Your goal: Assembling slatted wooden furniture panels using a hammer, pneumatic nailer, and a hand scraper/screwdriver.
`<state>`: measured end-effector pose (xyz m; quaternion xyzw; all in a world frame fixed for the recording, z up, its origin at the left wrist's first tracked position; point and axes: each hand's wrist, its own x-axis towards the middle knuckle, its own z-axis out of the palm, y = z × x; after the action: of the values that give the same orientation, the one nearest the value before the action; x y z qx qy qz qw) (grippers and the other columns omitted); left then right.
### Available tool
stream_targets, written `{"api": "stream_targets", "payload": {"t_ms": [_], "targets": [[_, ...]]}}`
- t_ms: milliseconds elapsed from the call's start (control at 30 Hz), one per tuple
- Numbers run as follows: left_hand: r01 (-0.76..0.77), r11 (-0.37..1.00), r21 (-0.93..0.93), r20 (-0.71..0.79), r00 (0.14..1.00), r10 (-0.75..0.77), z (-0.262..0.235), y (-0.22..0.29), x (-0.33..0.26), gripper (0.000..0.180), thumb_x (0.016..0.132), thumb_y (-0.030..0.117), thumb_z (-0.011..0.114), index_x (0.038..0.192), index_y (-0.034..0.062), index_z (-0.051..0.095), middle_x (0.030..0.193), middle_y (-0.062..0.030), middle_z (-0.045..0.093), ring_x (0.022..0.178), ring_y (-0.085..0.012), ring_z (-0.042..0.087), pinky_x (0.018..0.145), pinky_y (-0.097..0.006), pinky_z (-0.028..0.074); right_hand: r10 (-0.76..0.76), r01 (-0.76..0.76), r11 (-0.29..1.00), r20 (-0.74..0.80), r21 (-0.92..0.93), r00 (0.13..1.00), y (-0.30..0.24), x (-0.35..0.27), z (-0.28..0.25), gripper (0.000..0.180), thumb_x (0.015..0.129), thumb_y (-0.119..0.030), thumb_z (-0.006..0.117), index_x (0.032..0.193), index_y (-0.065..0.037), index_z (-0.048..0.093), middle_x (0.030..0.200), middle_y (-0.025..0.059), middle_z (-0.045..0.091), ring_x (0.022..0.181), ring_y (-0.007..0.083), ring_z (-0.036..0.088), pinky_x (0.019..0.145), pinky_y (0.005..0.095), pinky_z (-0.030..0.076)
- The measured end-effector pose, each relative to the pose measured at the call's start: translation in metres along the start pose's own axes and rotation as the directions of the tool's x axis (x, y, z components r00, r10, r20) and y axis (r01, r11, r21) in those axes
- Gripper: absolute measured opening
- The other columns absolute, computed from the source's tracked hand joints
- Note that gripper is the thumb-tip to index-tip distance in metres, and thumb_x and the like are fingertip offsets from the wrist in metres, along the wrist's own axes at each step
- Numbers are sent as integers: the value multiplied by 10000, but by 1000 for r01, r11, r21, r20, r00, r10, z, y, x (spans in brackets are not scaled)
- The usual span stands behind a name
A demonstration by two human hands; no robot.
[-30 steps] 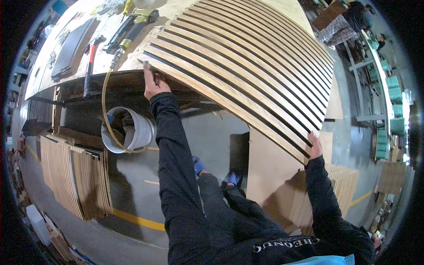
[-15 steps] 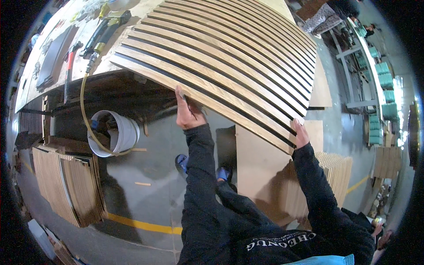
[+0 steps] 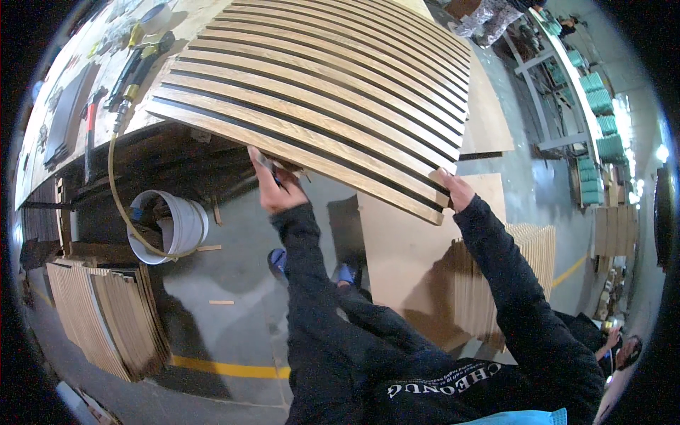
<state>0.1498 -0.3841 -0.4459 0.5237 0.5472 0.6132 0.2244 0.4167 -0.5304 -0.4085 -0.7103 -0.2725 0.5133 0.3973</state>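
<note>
A large slatted wood panel [image 3: 319,99], pale strips with dark grooves between them, lies over the workbench and juts past its near edge. My left hand [image 3: 282,190] is closed at the panel's near long edge, thumb up against it and the other fingers partly hidden. Something small and dark grey shows between thumb and fingers; I cannot make it out. At the near right corner, my right hand [image 3: 457,190] grips the panel, with the thumb on top and the fingers mostly out of sight.
On the workbench [image 3: 163,78] lie a yellow-and-black air tool [image 3: 134,74] with a hose [image 3: 113,191] and a red-handled hammer [image 3: 90,131]. A white bucket [image 3: 191,230] stands below. Stacked slatted panels [image 3: 92,312] are at left, more [image 3: 531,262] at right, beside a flat board [image 3: 397,248].
The view has shifted, so most things sit further left. The panel's near right corner has swung slightly away from me, and my right hand has moved with it. Both hands stay at the panel.
</note>
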Motion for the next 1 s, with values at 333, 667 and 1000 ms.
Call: {"api": "stream_targets", "payload": {"t_ms": [333,667,1000], "targets": [[-115,992,-49,-19,993,115,22,6,-108,356,838,99,491,1168,-27,447,911,-196,575,726,-261,590,637,-298,493,-161,161,987,12,-6,987,-1,10,30,545,863,-363,434,1250,-13,275,1170,85,443,1059,162,433,893,266,350],[-256,876,-409,846,253,469,-13,72,-244,557,751,20,474,1259,216,355,1103,-218,489,987,-350,499,798,-369,444,-292,24,593,-188,-805,938,-37,-21,4,780,746,-454,563,1236,66,249,1158,246,441,1092,325,426,905,355,352],[724,635,270,438,494,-751,-197,18,-209,467,813,32,453,1265,83,343,901,-120,590,746,-143,563,605,-222,469,-762,548,212,214,-809,611,-57,-30,95,394,614,-358,700,940,-170,583,1126,20,501,1140,245,397,942,450,298]]}}
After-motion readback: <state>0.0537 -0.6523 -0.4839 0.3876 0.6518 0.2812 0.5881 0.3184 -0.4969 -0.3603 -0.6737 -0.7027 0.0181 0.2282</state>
